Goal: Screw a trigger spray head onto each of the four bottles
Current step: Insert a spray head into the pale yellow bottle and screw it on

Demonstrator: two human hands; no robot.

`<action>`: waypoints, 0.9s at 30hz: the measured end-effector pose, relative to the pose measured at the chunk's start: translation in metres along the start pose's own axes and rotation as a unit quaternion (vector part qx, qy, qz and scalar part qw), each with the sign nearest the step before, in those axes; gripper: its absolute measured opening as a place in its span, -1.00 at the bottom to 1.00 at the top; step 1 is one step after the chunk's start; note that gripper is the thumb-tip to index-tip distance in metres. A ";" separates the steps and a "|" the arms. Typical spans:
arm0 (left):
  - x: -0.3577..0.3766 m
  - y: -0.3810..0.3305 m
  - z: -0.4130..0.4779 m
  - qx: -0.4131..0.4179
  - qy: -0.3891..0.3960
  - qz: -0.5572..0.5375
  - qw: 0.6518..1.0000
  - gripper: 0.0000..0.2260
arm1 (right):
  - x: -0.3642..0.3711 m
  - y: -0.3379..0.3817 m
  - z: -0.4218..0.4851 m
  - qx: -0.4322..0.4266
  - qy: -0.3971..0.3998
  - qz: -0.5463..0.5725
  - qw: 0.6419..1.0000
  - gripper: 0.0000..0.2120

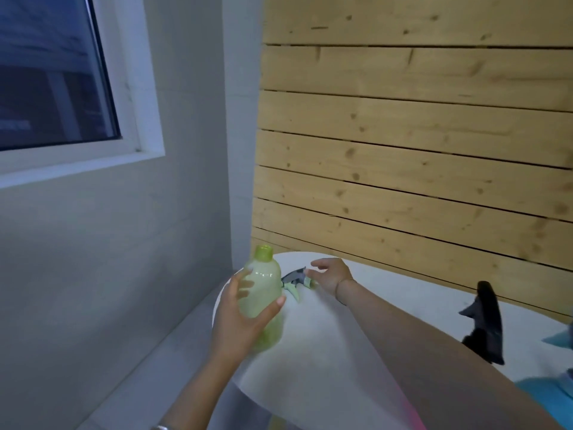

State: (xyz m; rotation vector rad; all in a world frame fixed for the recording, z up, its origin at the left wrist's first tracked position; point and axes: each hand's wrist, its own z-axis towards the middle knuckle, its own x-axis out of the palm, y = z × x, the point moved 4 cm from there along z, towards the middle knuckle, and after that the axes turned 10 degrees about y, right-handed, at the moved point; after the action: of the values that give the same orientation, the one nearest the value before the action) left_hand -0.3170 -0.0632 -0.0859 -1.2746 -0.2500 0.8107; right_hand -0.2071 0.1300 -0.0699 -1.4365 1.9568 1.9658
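Observation:
My left hand grips a translucent green bottle near the left rim of the white table. The bottle stands roughly upright and its neck is open, with no head on it. Just right of it a grey and pale green trigger spray head lies on its side on the table. My right hand hovers over that head with fingers spread, at or just short of touching it. A black spray head stands further right, past my right forearm.
A blue object peeks in at the right edge. A wooden plank wall rises behind the table. A grey wall with a window is on the left, and the floor drops away beyond the table's left rim.

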 end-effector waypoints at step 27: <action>0.034 -0.014 -0.033 -0.036 0.114 0.006 0.993 -0.40 | -0.103 0.136 -0.097 -0.272 -0.161 0.200 0.927 -0.64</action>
State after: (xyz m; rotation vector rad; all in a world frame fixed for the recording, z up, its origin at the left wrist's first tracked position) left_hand -0.2676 -0.0663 -0.0925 -1.4249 -0.0881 0.6646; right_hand -0.1724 0.0816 0.1167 -0.6994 1.7316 2.8729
